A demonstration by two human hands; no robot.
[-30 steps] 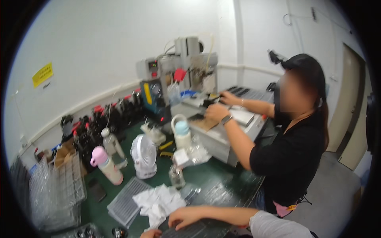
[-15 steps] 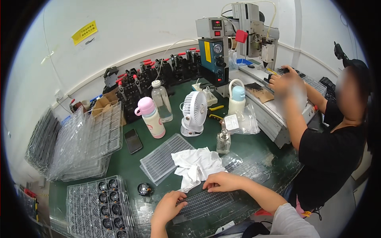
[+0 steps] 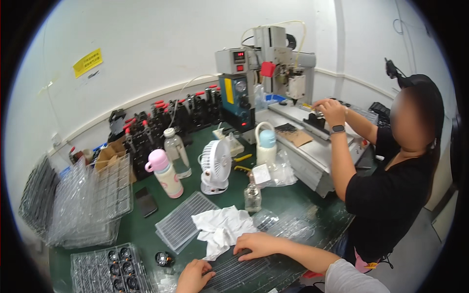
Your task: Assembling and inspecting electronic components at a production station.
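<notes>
A dark sheet with rows of small cells (image 3: 237,274) lies at the table's near edge, between my hands. At its left end my left hand (image 3: 194,276) has bent fingers on the sheet, the thumb apart from them. My right hand (image 3: 256,245) bends over the sheet's far edge, fingers drawn together; whatever lies under the fingertips is hidden. Just beyond is a crumpled white cloth (image 3: 222,227), touching or nearly touching the right hand. Farther left lie pale gridded sheets (image 3: 183,220), overlapping. A round black part (image 3: 163,259) sits left of my left hand.
A clear tray with round black parts (image 3: 110,268) lies at near left, below stacked plastic trays (image 3: 80,205). Bottles, a white fan (image 3: 215,166), a phone (image 3: 146,202) and a glass bottle (image 3: 252,195) stand or lie beyond. At right, a co-worker (image 3: 391,180) handles a bench machine (image 3: 288,88).
The view has tilted up and turned right, so everything sits lower and farther left. My hands stay at the same sheet. The co-worker's hands have shifted at the machine.
</notes>
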